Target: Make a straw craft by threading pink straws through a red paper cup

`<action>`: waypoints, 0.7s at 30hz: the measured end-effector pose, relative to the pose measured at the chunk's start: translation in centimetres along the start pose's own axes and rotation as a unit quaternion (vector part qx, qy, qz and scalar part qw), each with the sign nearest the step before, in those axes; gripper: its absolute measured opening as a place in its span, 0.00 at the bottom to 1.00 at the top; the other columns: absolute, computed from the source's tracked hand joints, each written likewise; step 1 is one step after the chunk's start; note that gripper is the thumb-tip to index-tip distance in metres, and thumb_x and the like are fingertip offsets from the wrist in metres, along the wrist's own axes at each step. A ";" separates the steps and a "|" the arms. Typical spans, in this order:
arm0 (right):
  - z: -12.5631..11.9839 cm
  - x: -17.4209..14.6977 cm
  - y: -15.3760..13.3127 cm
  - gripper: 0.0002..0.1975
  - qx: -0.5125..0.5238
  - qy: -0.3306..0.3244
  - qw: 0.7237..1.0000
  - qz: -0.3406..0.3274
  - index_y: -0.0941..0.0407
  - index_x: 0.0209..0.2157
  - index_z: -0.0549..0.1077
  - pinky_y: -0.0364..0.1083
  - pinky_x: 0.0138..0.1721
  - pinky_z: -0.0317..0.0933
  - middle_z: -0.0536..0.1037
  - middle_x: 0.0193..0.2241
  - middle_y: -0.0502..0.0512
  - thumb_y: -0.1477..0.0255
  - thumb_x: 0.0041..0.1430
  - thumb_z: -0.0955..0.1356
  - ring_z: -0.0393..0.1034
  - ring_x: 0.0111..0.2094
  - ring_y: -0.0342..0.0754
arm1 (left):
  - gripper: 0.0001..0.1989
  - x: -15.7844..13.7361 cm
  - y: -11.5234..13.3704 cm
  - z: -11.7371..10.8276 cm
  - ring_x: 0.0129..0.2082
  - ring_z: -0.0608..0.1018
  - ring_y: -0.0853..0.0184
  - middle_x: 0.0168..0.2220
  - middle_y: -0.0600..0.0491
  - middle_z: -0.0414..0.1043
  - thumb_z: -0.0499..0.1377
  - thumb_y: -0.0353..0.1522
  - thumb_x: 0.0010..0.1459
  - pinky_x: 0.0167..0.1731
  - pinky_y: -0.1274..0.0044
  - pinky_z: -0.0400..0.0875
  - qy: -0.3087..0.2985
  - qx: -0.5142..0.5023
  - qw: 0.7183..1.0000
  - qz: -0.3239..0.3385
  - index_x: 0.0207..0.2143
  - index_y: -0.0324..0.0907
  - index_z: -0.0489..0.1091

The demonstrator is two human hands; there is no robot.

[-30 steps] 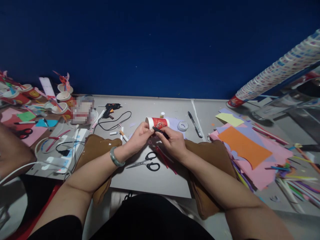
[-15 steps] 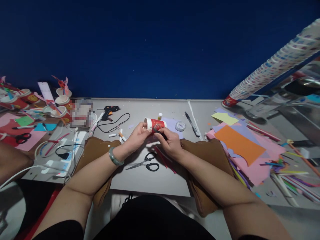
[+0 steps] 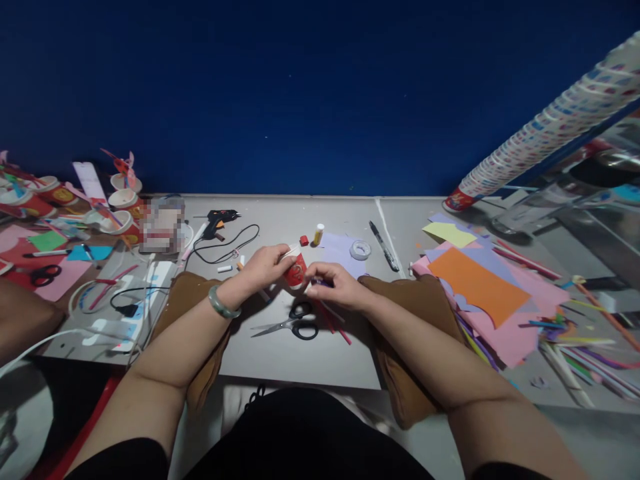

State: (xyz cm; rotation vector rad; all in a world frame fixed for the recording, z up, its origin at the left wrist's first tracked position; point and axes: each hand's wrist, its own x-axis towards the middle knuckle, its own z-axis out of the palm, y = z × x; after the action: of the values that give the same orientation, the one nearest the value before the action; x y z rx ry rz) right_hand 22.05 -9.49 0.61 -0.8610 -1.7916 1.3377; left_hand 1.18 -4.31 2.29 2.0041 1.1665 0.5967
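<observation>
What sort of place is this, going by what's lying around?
Probably a craft workspace: there's a black hot glue gun, sheets of colored paper spread on the right, and a tall stack of paper cups.

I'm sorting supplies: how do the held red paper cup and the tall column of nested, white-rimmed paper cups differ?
The red paper cup is tilted in the left hand; the tall column of nested, white-rimmed paper cups stands on the grey table. The cup is short; the column is far longer. Both show red.

2 curled hands (image 3: 266,268) (image 3: 341,285), close together
</observation>
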 end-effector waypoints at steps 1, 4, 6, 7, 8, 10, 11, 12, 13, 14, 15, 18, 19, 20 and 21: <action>-0.3 0.1 -0.3 0.18 0.040 -0.066 0.997 0.014 0.57 0.35 0.73 0.43 0.33 0.64 0.74 0.29 0.50 0.55 0.56 0.74 0.67 0.29 0.42 | 0.17 0.0 -0.1 0.0 0.22 0.60 0.71 0.19 0.57 0.58 0.56 0.40 0.61 0.24 0.77 0.49 -0.010 0.004 1.000 0.000 0.22 0.41 0.62; -1.3 -0.1 -1.0 0.24 0.122 -0.117 0.985 0.037 0.56 0.46 0.76 0.41 0.27 0.60 0.68 0.23 0.45 0.53 0.57 0.73 0.59 0.22 0.39 | 0.18 0.1 -0.3 0.1 0.23 0.62 0.71 0.21 0.57 0.60 0.54 0.43 0.62 0.24 0.78 0.51 -0.050 -0.035 0.998 0.005 0.24 0.41 0.64; -2.2 -0.5 -1.5 0.29 0.170 -0.134 0.975 0.043 0.56 0.51 0.76 0.40 0.21 0.53 0.57 0.17 0.39 0.49 0.56 0.72 0.48 0.17 0.37 | 0.18 0.1 -0.4 0.1 0.24 0.63 0.71 0.23 0.56 0.62 0.55 0.44 0.61 0.25 0.78 0.53 -0.061 -0.067 0.996 0.006 0.26 0.40 0.66; -2.6 -0.6 -1.7 0.31 0.185 -0.179 0.965 0.042 0.57 0.50 0.77 0.40 0.19 0.50 0.54 0.16 0.38 0.49 0.54 0.73 0.45 0.16 0.37 | 0.17 0.1 -0.3 0.1 0.24 0.63 0.71 0.23 0.56 0.62 0.55 0.44 0.60 0.25 0.78 0.53 -0.062 -0.077 0.995 0.003 0.27 0.40 0.66; -2.9 -0.7 -1.9 0.31 0.186 -0.232 0.954 0.046 0.57 0.49 0.78 0.40 0.19 0.48 0.54 0.16 0.38 0.49 0.51 0.75 0.46 0.16 0.37 | 0.17 0.1 -0.3 0.1 0.24 0.63 0.71 0.23 0.56 0.62 0.56 0.45 0.60 0.25 0.78 0.53 -0.065 -0.083 0.994 -0.001 0.27 0.40 0.66; -3.2 -0.7 -2.1 0.27 0.179 -0.256 0.948 0.061 0.57 0.47 0.79 0.40 0.19 0.47 0.59 0.17 0.40 0.53 0.52 0.76 0.49 0.17 0.36 | 0.17 0.1 -0.1 0.0 0.24 0.62 0.72 0.23 0.57 0.61 0.57 0.44 0.59 0.24 0.79 0.53 -0.067 -0.088 0.994 -0.008 0.26 0.40 0.65; -3.2 -0.5 -2.0 0.25 0.182 -0.220 0.956 0.073 0.57 0.46 0.79 0.39 0.20 0.47 0.60 0.17 0.41 0.55 0.53 0.76 0.49 0.17 0.36 | 0.17 0.1 0.0 -0.1 0.24 0.61 0.72 0.23 0.57 0.60 0.58 0.44 0.58 0.24 0.79 0.52 -0.065 -0.088 0.994 -0.008 0.26 0.40 0.65; -3.0 -0.3 -1.8 0.22 0.193 -0.167 0.964 0.080 0.57 0.45 0.79 0.39 0.20 0.47 0.60 0.17 0.40 0.56 0.54 0.76 0.48 0.17 0.36 | 0.18 0.1 0.0 -0.1 0.24 0.61 0.72 0.22 0.57 0.60 0.58 0.44 0.58 0.24 0.79 0.53 -0.061 -0.087 0.994 -0.007 0.25 0.40 0.65; -2.8 -0.1 -1.4 0.21 0.205 -0.121 0.968 0.085 0.57 0.43 0.79 0.39 0.20 0.46 0.60 0.17 0.40 0.57 0.54 0.76 0.47 0.17 0.36 | 0.17 0.1 0.0 -0.2 0.24 0.61 0.73 0.23 0.57 0.61 0.58 0.44 0.58 0.25 0.79 0.53 -0.056 -0.084 0.995 -0.006 0.25 0.40 0.65; -2.5 0.1 -1.0 0.19 0.215 -0.090 0.968 0.088 0.57 0.41 0.79 0.39 0.20 0.45 0.59 0.17 0.40 0.58 0.54 0.76 0.46 0.17 0.36 | 0.17 0.1 -0.1 -0.2 0.24 0.62 0.73 0.23 0.57 0.62 0.58 0.44 0.58 0.25 0.79 0.53 -0.051 -0.082 0.995 -0.006 0.26 0.39 0.66; -2.3 0.2 -0.6 0.18 0.223 -0.061 0.969 0.086 0.57 0.39 0.78 0.39 0.19 0.43 0.58 0.17 0.39 0.58 0.53 0.76 0.45 0.17 0.36 | 0.17 0.1 -0.2 -0.2 0.24 0.62 0.73 0.23 0.57 0.63 0.59 0.44 0.58 0.25 0.79 0.54 -0.047 -0.080 0.996 -0.008 0.27 0.39 0.67; -1.7 0.5 0.6 0.19 0.214 0.049 0.973 0.068 0.56 0.42 0.77 0.40 0.20 0.41 0.54 0.17 0.38 0.61 0.51 0.77 0.45 0.18 0.36 | 0.15 0.1 -0.4 -0.2 0.25 0.64 0.73 0.24 0.57 0.66 0.62 0.43 0.56 0.25 0.80 0.56 -0.052 -0.087 0.995 -0.009 0.29 0.39 0.69; -1.6 0.6 0.9 0.22 0.195 0.087 0.975 0.062 0.55 0.47 0.76 0.40 0.21 0.42 0.54 0.17 0.38 0.61 0.52 0.77 0.45 0.18 0.37 | 0.15 0.0 -0.4 -0.2 0.25 0.65 0.74 0.25 0.56 0.67 0.62 0.42 0.55 0.26 0.80 0.58 -0.060 -0.096 0.994 -0.006 0.29 0.38 0.69; -1.6 0.6 1.2 0.25 0.167 0.113 0.978 0.058 0.54 0.51 0.74 0.40 0.22 0.44 0.55 0.18 0.38 0.62 0.53 0.77 0.47 0.19 0.38 | 0.14 0.0 -0.4 -0.3 0.25 0.66 0.74 0.25 0.56 0.68 0.63 0.41 0.55 0.26 0.80 0.59 -0.071 -0.107 0.992 -0.002 0.29 0.38 0.69; -1.5 0.7 1.4 0.27 0.133 0.129 0.981 0.053 0.54 0.54 0.73 0.41 0.23 0.47 0.57 0.19 0.39 0.62 0.54 0.76 0.49 0.20 0.39 | 0.14 0.0 -0.3 -0.3 0.25 0.67 0.74 0.25 0.56 0.68 0.63 0.40 0.54 0.27 0.80 0.60 -0.083 -0.122 0.989 0.002 0.29 0.38 0.69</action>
State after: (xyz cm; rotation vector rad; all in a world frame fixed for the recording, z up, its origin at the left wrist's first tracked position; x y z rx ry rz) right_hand 23.11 -7.84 -0.36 -0.9429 -1.3498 1.4215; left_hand 0.81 -4.13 2.24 1.8102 0.9433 0.5351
